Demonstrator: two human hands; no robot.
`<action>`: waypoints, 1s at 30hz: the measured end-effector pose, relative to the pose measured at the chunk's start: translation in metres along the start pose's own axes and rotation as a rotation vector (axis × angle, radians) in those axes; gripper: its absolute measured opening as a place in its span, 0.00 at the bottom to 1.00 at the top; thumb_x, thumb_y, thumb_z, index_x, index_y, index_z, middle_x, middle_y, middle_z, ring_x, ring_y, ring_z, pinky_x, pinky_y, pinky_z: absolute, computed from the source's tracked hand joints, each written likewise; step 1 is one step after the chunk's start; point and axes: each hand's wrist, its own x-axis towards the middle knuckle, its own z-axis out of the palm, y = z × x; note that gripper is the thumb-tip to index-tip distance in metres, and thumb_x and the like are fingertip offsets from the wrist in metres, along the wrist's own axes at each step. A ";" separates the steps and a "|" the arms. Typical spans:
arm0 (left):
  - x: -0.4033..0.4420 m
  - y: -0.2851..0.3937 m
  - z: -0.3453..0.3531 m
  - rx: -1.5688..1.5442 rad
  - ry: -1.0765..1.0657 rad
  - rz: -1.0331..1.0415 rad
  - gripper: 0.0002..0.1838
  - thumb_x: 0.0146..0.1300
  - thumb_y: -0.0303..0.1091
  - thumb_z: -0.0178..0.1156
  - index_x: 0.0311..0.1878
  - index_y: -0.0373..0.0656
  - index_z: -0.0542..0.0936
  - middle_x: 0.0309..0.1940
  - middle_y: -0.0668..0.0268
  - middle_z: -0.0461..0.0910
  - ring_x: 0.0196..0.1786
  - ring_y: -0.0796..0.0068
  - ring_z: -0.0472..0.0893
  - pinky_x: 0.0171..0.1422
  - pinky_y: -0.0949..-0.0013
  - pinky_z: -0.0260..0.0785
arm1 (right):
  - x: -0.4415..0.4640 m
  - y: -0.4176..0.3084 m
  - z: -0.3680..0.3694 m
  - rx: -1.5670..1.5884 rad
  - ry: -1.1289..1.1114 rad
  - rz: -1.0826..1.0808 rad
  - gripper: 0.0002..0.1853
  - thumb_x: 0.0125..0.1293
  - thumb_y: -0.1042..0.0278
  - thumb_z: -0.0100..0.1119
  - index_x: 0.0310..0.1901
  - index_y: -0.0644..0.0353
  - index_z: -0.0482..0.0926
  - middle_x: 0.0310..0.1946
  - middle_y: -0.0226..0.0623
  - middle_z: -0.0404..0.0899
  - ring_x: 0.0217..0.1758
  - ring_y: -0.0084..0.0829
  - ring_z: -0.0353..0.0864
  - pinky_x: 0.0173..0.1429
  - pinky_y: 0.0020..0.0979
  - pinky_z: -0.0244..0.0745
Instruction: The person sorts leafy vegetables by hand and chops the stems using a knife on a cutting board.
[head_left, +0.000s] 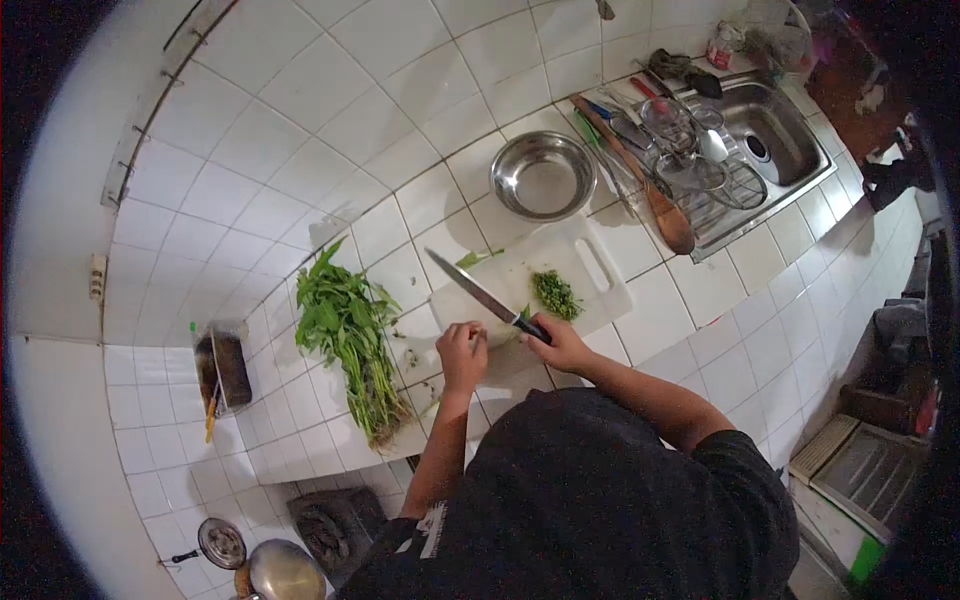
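My right hand is wrapped round the black handle of a kitchen knife. Its long blade points up and to the left across the white cutting board. My left hand is at the board's near left edge, its fingers curled in; whatever they may hold is hidden. Finely chopped greens form a small pile on the board, beyond my right hand. A loose green leaf lies by the board's far edge. Left of the board rests a bunch of leafy greens with long stems and roots.
Behind the board stands a steel bowl. A wooden spoon, glasses and utensils crowd the drainboard beside the sink. A container is at the left wall; a stove and pan are lower left.
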 end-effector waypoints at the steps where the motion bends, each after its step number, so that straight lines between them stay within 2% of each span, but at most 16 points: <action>1: -0.015 0.002 -0.004 0.024 -0.044 0.065 0.10 0.60 0.34 0.67 0.43 0.44 0.83 0.37 0.63 0.81 0.45 0.59 0.81 0.55 0.54 0.67 | 0.001 0.005 0.002 0.054 0.020 0.023 0.15 0.70 0.56 0.63 0.44 0.61 0.76 0.28 0.37 0.79 0.30 0.31 0.79 0.36 0.36 0.74; 2: -0.032 0.002 -0.009 0.076 -0.120 0.046 0.14 0.58 0.36 0.67 0.47 0.45 0.82 0.45 0.64 0.80 0.54 0.60 0.78 0.61 0.52 0.61 | 0.002 0.011 0.006 0.108 0.037 0.046 0.14 0.71 0.58 0.64 0.44 0.61 0.76 0.26 0.31 0.79 0.28 0.24 0.78 0.33 0.32 0.72; 5: -0.052 0.004 -0.021 0.138 -0.167 0.035 0.18 0.55 0.35 0.68 0.50 0.45 0.82 0.49 0.63 0.78 0.56 0.59 0.76 0.62 0.52 0.61 | 0.004 -0.005 0.004 0.253 0.013 0.135 0.12 0.73 0.60 0.62 0.44 0.60 0.76 0.27 0.30 0.80 0.27 0.20 0.76 0.32 0.28 0.72; 7: -0.059 0.001 -0.022 0.156 -0.091 0.035 0.17 0.55 0.35 0.68 0.49 0.45 0.82 0.48 0.63 0.78 0.56 0.57 0.76 0.62 0.52 0.60 | 0.007 -0.002 0.004 0.158 -0.008 0.101 0.12 0.73 0.60 0.61 0.44 0.60 0.75 0.27 0.30 0.80 0.25 0.19 0.76 0.30 0.27 0.73; 9: -0.060 -0.006 -0.019 0.201 -0.083 0.010 0.17 0.56 0.35 0.67 0.49 0.45 0.82 0.48 0.63 0.77 0.55 0.57 0.76 0.63 0.51 0.60 | 0.007 -0.003 0.006 0.177 0.017 0.183 0.16 0.72 0.56 0.62 0.45 0.62 0.75 0.26 0.35 0.79 0.29 0.25 0.79 0.35 0.33 0.75; 13: -0.059 -0.012 -0.012 0.194 -0.052 -0.005 0.13 0.57 0.34 0.65 0.47 0.47 0.82 0.46 0.64 0.78 0.53 0.59 0.77 0.63 0.50 0.60 | 0.008 -0.009 0.002 0.151 -0.018 0.204 0.15 0.73 0.56 0.61 0.43 0.62 0.74 0.26 0.35 0.79 0.28 0.24 0.79 0.34 0.32 0.75; 19: -0.055 -0.007 -0.009 0.231 -0.015 -0.063 0.11 0.58 0.33 0.64 0.44 0.49 0.82 0.45 0.66 0.79 0.52 0.61 0.78 0.61 0.51 0.60 | 0.008 -0.003 0.003 0.235 -0.050 0.229 0.15 0.75 0.55 0.59 0.40 0.60 0.72 0.26 0.33 0.79 0.25 0.21 0.76 0.30 0.30 0.73; 21: -0.054 -0.007 -0.009 0.218 0.017 -0.053 0.10 0.58 0.33 0.65 0.44 0.50 0.82 0.44 0.66 0.79 0.51 0.60 0.78 0.60 0.51 0.60 | 0.008 -0.001 0.005 0.261 -0.041 0.207 0.13 0.77 0.58 0.57 0.45 0.60 0.72 0.25 0.30 0.76 0.21 0.18 0.72 0.26 0.26 0.71; 23: -0.053 -0.009 -0.010 0.209 0.049 -0.040 0.09 0.59 0.33 0.65 0.44 0.50 0.82 0.43 0.66 0.80 0.51 0.60 0.78 0.59 0.51 0.60 | 0.009 -0.002 0.005 0.258 -0.041 0.226 0.14 0.77 0.57 0.57 0.44 0.60 0.72 0.24 0.29 0.76 0.21 0.19 0.72 0.25 0.26 0.70; 27: -0.052 -0.013 -0.013 0.170 0.068 -0.153 0.07 0.60 0.34 0.65 0.42 0.50 0.83 0.41 0.65 0.81 0.49 0.60 0.79 0.58 0.51 0.61 | 0.011 -0.008 0.003 0.175 -0.042 0.222 0.15 0.77 0.54 0.57 0.42 0.59 0.73 0.25 0.28 0.75 0.22 0.18 0.73 0.26 0.26 0.69; 28: -0.052 -0.015 -0.013 0.162 0.083 -0.203 0.07 0.61 0.35 0.65 0.42 0.49 0.83 0.40 0.65 0.81 0.49 0.59 0.79 0.58 0.51 0.61 | 0.011 -0.009 0.004 0.170 -0.046 0.220 0.15 0.77 0.54 0.57 0.42 0.59 0.73 0.25 0.28 0.75 0.22 0.18 0.73 0.26 0.26 0.69; 30: -0.053 -0.021 -0.014 0.145 0.084 -0.212 0.07 0.61 0.34 0.65 0.42 0.50 0.83 0.40 0.65 0.80 0.49 0.59 0.79 0.58 0.51 0.61 | 0.012 -0.011 0.006 0.059 -0.002 0.198 0.19 0.75 0.52 0.58 0.47 0.63 0.80 0.25 0.39 0.80 0.26 0.30 0.81 0.34 0.36 0.76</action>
